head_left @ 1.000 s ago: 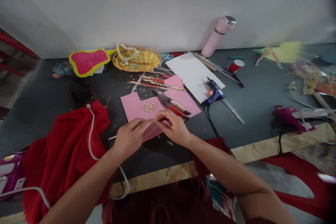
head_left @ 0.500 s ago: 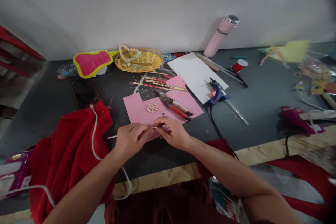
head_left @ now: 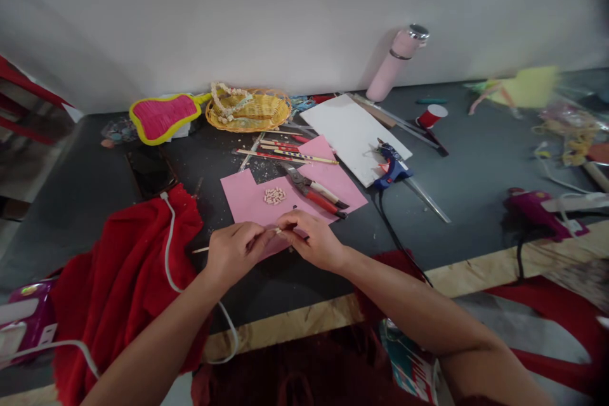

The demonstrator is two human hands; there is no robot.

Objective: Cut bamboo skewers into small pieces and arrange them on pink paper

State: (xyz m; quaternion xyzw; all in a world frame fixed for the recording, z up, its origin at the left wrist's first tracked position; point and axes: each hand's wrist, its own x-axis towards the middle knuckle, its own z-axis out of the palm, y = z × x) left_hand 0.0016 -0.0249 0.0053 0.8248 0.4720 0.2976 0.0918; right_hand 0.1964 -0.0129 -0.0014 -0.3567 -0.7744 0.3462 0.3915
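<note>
My left hand is closed around a thin wooden stick, whose pale end pokes out on the left past the palm. Fingertips of my right hand pinch the other end, where a small pale bit shows between the two hands. Both hands hover over the near edge of a pink paper sheet. Just beyond them on that paper lies a small pile of short cut wooden pieces. Pliers with red and white handles rest to the right of the pile.
Patterned sticks lie behind the paper, before a wicker basket. A white board carries a blue glue gun, its cord running to the table edge. A pink flask stands at the wall. Red cloth and a phone are left.
Less of the stick shows between my fingertips than before, as the hands sit slightly closer together. The whole view has shifted a little; the other objects stay put.
</note>
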